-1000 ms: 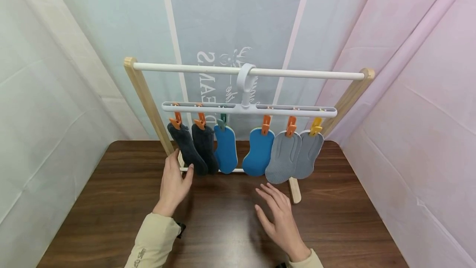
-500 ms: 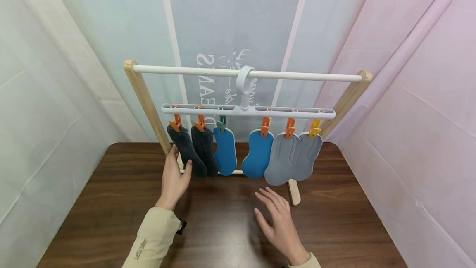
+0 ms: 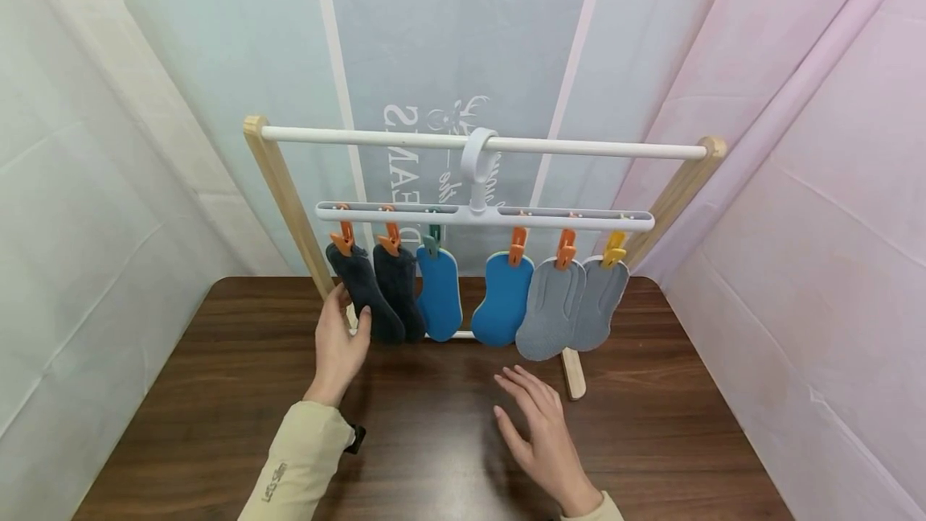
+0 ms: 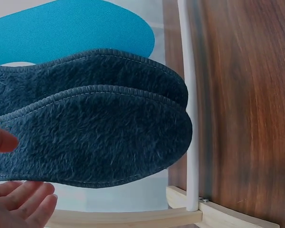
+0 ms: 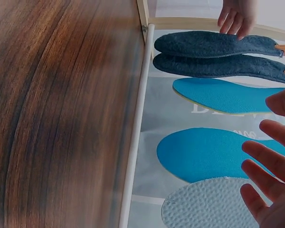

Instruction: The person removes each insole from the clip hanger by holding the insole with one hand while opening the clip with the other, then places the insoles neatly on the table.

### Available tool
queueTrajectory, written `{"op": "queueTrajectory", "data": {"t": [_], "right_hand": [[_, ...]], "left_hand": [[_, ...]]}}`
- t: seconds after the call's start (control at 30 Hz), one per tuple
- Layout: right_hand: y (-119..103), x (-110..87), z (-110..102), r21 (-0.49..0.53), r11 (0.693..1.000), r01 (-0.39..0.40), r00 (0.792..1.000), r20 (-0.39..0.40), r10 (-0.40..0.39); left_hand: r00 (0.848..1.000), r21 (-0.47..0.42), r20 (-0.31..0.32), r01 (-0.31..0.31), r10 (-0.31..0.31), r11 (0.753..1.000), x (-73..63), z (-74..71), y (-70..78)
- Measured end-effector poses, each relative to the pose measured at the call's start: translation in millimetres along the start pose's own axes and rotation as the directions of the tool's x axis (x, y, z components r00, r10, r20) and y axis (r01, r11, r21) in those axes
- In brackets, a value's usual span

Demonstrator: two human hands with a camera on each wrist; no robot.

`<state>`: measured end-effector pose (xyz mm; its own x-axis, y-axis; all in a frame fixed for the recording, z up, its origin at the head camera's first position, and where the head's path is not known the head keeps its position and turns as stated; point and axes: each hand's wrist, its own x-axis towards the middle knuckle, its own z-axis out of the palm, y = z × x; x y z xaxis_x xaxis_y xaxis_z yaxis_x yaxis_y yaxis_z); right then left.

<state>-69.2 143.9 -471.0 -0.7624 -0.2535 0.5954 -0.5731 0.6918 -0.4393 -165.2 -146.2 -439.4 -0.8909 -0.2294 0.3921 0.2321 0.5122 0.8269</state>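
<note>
Six insoles hang clipped in a row from a white hanger [image 3: 434,215]. My left hand [image 3: 340,352] is at the leftmost dark fuzzy insole [image 3: 362,288], thumb by its front and fingers along its outer edge. In the left wrist view its extended fingers [image 4: 26,202] sit right at that edge, not curled round it. A second dark insole [image 3: 396,288] overlaps behind. Two blue insoles [image 3: 439,296] hang mid-row, and two grey insoles [image 3: 550,312] at the right. My right hand [image 3: 538,436] hovers over the table below them, fingers spread, holding nothing.
The hanger hooks over the white top bar [image 3: 593,147] of a rack with wooden side posts [image 3: 285,199]. Orange, green and yellow clips [image 3: 567,248] hold the insoles. A lower white bar [image 4: 191,137] runs above the brown table [image 3: 434,457]. Pale curtains [image 3: 448,22] enclose it.
My left hand has shifted slightly up along the leftmost dark insole, its thumb moving a little higher and left. My right hand and the hanging insoles stay nearly the same.
</note>
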Motion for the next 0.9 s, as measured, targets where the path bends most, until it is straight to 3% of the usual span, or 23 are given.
{"op": "queueTrajectory", "data": {"t": [0.17, 0.5, 0.77, 0.9], "right_hand": [[0, 1.3, 2, 0.003, 1.000, 0.010, 1.000, -0.001, -0.010], [-5, 7.0, 5, 0.023, 0.999, 0.027, 0.999, 0.020, -0.027], [-14, 23.6, 8, 0.077, 0.995, 0.067, 0.994, 0.077, -0.073], [-24, 40.2, 10, 0.137, 0.983, 0.124, 0.986, 0.097, -0.137]], "left_hand": [[0.997, -0.002, -0.071, -0.026, 0.026, 1.000, -2.7, -0.6, 0.5], [0.993, 0.006, -0.110, -0.046, 0.047, 0.999, -7.8, -5.4, 0.3], [0.986, 0.039, -0.144, -0.078, 0.083, 0.996, -15.5, -3.0, 4.6], [0.979, 0.059, -0.176, -0.092, 0.101, 0.994, -18.9, -1.4, 7.6]]}}
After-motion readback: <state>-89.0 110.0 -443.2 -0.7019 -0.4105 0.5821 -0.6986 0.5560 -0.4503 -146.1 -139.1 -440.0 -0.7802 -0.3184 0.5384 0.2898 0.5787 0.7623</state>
